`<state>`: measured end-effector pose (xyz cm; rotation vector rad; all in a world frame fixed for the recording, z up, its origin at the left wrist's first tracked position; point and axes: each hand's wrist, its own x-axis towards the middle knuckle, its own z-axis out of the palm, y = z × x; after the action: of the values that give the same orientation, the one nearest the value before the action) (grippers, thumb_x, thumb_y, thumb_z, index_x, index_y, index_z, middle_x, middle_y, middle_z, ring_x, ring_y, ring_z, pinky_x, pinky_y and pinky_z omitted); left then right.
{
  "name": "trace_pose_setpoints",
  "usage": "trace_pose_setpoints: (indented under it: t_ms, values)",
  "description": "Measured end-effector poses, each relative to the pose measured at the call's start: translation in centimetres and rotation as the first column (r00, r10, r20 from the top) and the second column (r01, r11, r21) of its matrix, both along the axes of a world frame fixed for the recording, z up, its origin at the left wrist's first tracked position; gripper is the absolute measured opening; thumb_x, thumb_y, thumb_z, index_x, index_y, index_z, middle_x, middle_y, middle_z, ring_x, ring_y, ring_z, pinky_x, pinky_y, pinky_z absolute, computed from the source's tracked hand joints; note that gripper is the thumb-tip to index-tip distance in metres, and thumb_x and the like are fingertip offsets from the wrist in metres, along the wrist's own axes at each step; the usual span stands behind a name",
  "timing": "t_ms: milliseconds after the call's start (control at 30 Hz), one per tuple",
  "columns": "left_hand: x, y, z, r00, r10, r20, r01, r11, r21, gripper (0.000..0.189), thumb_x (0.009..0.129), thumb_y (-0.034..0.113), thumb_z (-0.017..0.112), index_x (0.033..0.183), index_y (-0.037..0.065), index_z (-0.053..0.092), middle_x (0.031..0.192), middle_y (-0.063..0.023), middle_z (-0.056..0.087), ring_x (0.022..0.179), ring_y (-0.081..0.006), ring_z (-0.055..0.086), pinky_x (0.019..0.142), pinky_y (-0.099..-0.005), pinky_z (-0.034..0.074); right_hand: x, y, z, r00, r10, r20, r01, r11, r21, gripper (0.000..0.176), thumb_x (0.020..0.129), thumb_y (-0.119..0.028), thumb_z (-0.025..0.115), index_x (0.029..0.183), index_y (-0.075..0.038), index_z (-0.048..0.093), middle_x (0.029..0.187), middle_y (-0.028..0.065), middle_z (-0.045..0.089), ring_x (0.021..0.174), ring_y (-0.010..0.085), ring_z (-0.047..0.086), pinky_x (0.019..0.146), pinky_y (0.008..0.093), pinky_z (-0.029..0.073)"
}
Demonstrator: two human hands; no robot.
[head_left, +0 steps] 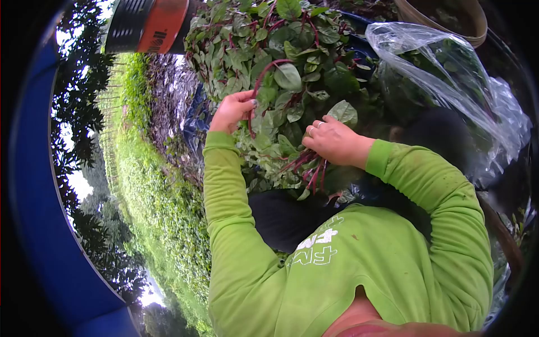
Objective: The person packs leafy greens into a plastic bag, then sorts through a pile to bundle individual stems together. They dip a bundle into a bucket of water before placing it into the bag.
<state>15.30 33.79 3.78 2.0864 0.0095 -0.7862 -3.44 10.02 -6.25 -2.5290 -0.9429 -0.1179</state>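
My left hand (232, 113) pinches a curved red Malabar spinach stem (259, 77) between thumb and fingers; one broad green leaf hangs from its bent tip. To the right, my right hand (336, 141), with rings on its fingers, is closed around a bunch of Malabar spinach stems (315, 173). Their cut red ends point down toward my lap, and a leaf sticks out above the knuckles. Beyond and beneath both hands spreads a large heap of the same leafy greens (224, 62).
A clear plastic bag (429, 48) with greens inside lies at right, near a round basket (479, 25). At upper left is a black and orange drum (163, 25). Blue sheeting (196, 121) shows by the heap. Green plants grow at left, past a blue canopy (42, 213).
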Motion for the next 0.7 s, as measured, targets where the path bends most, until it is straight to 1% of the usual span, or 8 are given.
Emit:
trace_pose_setpoints:
  t_ms: [67, 167, 200, 300, 400, 533, 633, 700]
  values:
    - [-1.3, 1.2, 0.4, 0.999, -0.021, -0.049, 0.020, 0.999, -0.036, 0.035, 0.095, 0.006, 0.066, 0.129, -0.002, 0.064, 0.099, -0.0018, 0.071, 0.082, -0.0091, 0.062, 0.072, -0.0229, 0.051, -0.1, 0.4, -0.1, 0.998, -0.009, 0.065, 0.006, 0.999, 0.051, 0.019, 0.084, -0.014, 0.063, 0.102, -0.011, 0.063, 0.101, 0.0081, 0.063, 0.104, 0.0259, 0.063, 0.081, 0.0443, 0.048]
    - [-3.8, 1.4, -0.3, 1.000, -0.027, -0.006, 0.027, 0.997, -0.066, 0.034, 0.094, 0.006, 0.067, 0.127, -0.002, 0.065, 0.100, -0.0026, 0.073, 0.082, -0.0080, 0.062, 0.071, -0.0215, 0.050, -0.4, 0.5, 0.1, 0.990, -0.062, 0.123, 0.053, 0.995, 0.080, 0.018, 0.083, -0.014, 0.063, 0.100, -0.010, 0.063, 0.101, 0.0071, 0.063, 0.104, 0.0251, 0.062, 0.082, 0.0430, 0.048]
    - [-4.6, 1.6, -1.1, 0.998, -0.062, 0.018, 0.062, 0.997, -0.039, 0.032, 0.094, 0.005, 0.068, 0.125, -0.002, 0.066, 0.101, -0.0027, 0.074, 0.088, -0.0088, 0.065, 0.072, -0.0218, 0.050, -0.4, 0.5, 0.3, 0.987, -0.081, 0.138, 0.070, 0.994, 0.084, 0.017, 0.082, -0.014, 0.063, 0.099, -0.010, 0.063, 0.100, 0.0068, 0.063, 0.103, 0.0248, 0.062, 0.082, 0.0424, 0.048]
    - [-8.9, 1.6, -3.7, 0.995, -0.086, 0.042, 0.093, 0.973, -0.212, 0.032, 0.093, 0.005, 0.068, 0.124, -0.002, 0.066, 0.108, -0.0046, 0.074, 0.095, -0.0114, 0.067, 0.078, -0.0247, 0.053, -0.3, 0.0, 0.7, 0.991, -0.098, 0.094, 0.094, 0.994, 0.048, 0.018, 0.082, -0.014, 0.063, 0.098, -0.009, 0.063, 0.100, 0.0064, 0.062, 0.103, 0.0249, 0.062, 0.083, 0.0415, 0.049]
    - [-11.9, 3.4, -7.5, 0.986, -0.095, -0.140, 0.043, 0.942, -0.334, 0.032, 0.094, 0.005, 0.067, 0.125, -0.003, 0.066, 0.114, -0.0062, 0.073, 0.101, -0.0132, 0.067, 0.088, -0.0273, 0.053, -0.3, -0.1, 0.1, 0.969, -0.146, 0.198, 0.120, 0.983, 0.138, 0.016, 0.082, -0.014, 0.062, 0.095, -0.007, 0.064, 0.108, 0.0089, 0.063, 0.111, 0.0270, 0.059, 0.086, 0.0413, 0.048]
    - [-13.2, 3.4, -7.4, 0.966, -0.011, -0.258, -0.052, 0.970, -0.236, 0.035, 0.093, -0.003, 0.061, 0.128, -0.001, 0.067, 0.111, -0.0049, 0.074, 0.105, -0.0115, 0.064, 0.099, -0.0273, 0.046, -1.2, -0.1, 0.5, 0.979, -0.124, 0.162, 0.089, 0.974, 0.211, 0.015, 0.082, -0.014, 0.061, 0.095, -0.007, 0.065, 0.116, 0.0114, 0.063, 0.124, 0.0288, 0.052, 0.092, 0.0442, 0.047]
    - [-12.7, 4.4, -7.6, 0.966, -0.085, -0.246, 0.024, 0.970, -0.243, 0.036, 0.092, -0.002, 0.062, 0.127, -0.001, 0.067, 0.111, -0.0048, 0.074, 0.105, -0.0122, 0.065, 0.099, -0.0273, 0.046, -1.5, 0.1, 0.3, 0.977, -0.149, 0.154, 0.122, 0.977, 0.173, 0.017, 0.083, -0.015, 0.060, 0.098, -0.007, 0.064, 0.125, 0.0143, 0.059, 0.131, 0.0316, 0.047, 0.099, 0.0507, 0.042]
    - [-12.5, 4.3, -7.7, 0.947, -0.110, -0.302, 0.043, 0.974, -0.220, 0.035, 0.092, -0.002, 0.063, 0.127, -0.001, 0.068, 0.111, -0.0048, 0.074, 0.106, -0.0124, 0.064, 0.100, -0.0275, 0.046, -1.1, 0.1, -0.3, 0.954, -0.186, 0.235, 0.143, 0.971, 0.191, 0.015, 0.084, -0.014, 0.059, 0.097, -0.007, 0.063, 0.120, 0.0130, 0.059, 0.127, 0.0299, 0.051, 0.099, 0.0513, 0.042]
